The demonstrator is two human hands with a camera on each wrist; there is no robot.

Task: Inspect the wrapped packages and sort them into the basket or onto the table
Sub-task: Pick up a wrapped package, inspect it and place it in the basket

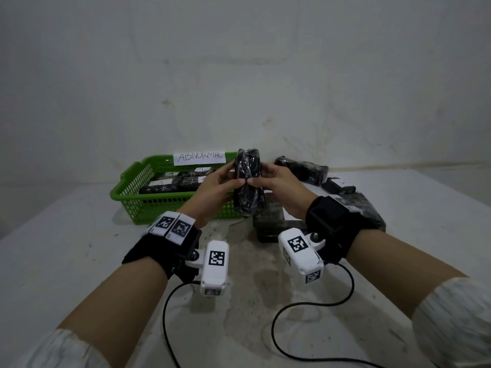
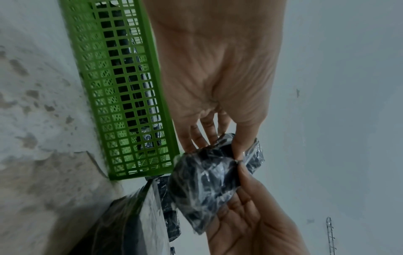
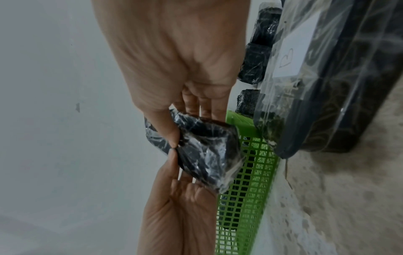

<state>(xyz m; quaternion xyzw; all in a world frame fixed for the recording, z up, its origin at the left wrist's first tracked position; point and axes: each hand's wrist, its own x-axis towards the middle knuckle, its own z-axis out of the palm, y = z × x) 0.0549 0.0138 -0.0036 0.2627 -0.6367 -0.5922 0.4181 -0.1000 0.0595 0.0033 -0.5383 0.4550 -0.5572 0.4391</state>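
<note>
**Package held upright by both hands above the tabletop**

The left hand and the right hand hold one black plastic-wrapped package between them, clear of the tabletop. The package stands roughly upright, its lower end level with the near right corner of the green basket.

Hand state:
- Left hand: thumb on the near face of the package, fingers curled behind it.
- Right hand: thumb on the near face, fingers curled behind. The two thumb tips meet at the middle of the package (confirmed in both wrist views).

The basket sits at the far edge of the tabletop, left of centre. A white paper label reading "ABNORMAL" is fixed to its far rim. Several dark wrapped packages lie inside it, some bearing small white tags.

To the right of the basket, further wrapped packages lie on the tabletop toward the far right edge. One large flat package lies under the right wrist and carries a white tag with a hand-drawn mark.

Each wrist wears a black strap with a white camera module and trailing cable.
</note>
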